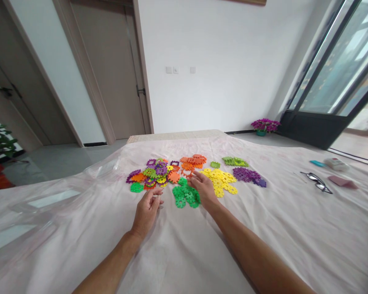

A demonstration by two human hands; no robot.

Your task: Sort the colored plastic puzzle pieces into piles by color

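Observation:
Flat, notched plastic building pieces lie in colour groups on the cloth. My left hand [147, 210] is loosely curled, fingers apart, just in front of the mixed-colour pile [159, 170]; nothing shows in it. My right hand [204, 188] reaches over the right edge of the green pieces [181, 194]. Its fingertips are closed at an orange frame-like piece [186, 173], which they appear to pinch. Behind that lies the orange pile [194, 161]. Yellow pieces [222, 179] sit right beside this hand, partly covered by it. Farther right are the purple pieces [247, 174] and light green pieces [234, 161].
A pale cloth [178, 253] with wrinkles covers the table. Clear plastic containers [53, 200] lie at the left. Glasses [318, 182], a dusky-pink cloth [342, 181], a whitish pack [336, 164] and a blue item [317, 163] are at the right.

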